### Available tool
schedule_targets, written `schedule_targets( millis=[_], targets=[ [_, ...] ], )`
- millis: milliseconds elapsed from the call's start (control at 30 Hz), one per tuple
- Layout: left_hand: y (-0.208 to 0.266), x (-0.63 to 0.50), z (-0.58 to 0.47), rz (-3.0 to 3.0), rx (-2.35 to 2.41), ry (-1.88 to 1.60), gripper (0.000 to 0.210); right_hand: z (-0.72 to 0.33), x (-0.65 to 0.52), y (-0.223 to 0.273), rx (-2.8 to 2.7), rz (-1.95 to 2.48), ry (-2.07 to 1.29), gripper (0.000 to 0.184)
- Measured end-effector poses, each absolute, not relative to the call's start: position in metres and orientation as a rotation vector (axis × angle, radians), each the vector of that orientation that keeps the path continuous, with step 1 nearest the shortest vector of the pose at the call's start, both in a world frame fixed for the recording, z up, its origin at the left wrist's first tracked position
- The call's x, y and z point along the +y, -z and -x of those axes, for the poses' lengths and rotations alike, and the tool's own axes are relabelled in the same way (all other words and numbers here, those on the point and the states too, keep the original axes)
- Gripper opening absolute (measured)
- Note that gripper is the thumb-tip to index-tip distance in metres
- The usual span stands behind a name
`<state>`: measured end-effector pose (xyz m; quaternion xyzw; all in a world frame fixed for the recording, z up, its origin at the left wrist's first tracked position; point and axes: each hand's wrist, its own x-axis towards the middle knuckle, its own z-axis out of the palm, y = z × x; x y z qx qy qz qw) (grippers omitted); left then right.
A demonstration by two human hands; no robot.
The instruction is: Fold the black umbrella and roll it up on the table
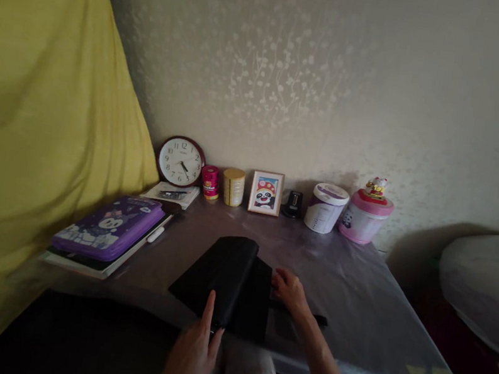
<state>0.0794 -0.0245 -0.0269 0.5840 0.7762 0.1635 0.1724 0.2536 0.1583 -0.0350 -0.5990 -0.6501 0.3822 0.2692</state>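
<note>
A black, soft-looking folded item (219, 278), perhaps of fabric, lies near the front edge of the table; its exact kind is unclear. Its left part rises in a rounded fold over a flatter panel on the right. My left hand (192, 356) grips the near edge of the fold, index finger stretched along the top and thumb at the side. At the right edge of the panel, my right hand (290, 291) has its fingers curled in, seemingly pinching that edge. A dark strap-like end (320, 320) pokes out beyond my right wrist.
A purple panda case (112, 224) rests on books at the left, beside a yellow curtain (36, 113). Along the wall stand a clock (181, 161), a pink can (210, 182), a yellow-lidded tub (233, 187), a framed panda picture (266, 193) and two buckets (326, 209).
</note>
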Motion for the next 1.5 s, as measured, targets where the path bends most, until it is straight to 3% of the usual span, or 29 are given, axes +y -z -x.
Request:
schedule_targets(
  millis=[467,833,1500],
  targets=[
    [0.028,-0.023,-0.076,-1.589,2.092,-0.616,0.061,-0.252,0.15,0.026,-1.793,1.715,-1.092,0.033],
    [0.025,-0.024,-0.075,-1.559,2.074,-0.636,0.062,-0.237,0.129,0.013,-2.113,1.887,-0.59,0.034],
    [0.026,-0.026,-0.069,-1.511,2.001,-0.752,0.062,-0.235,0.125,0.003,-2.181,2.023,-0.539,0.029]
  ],
)
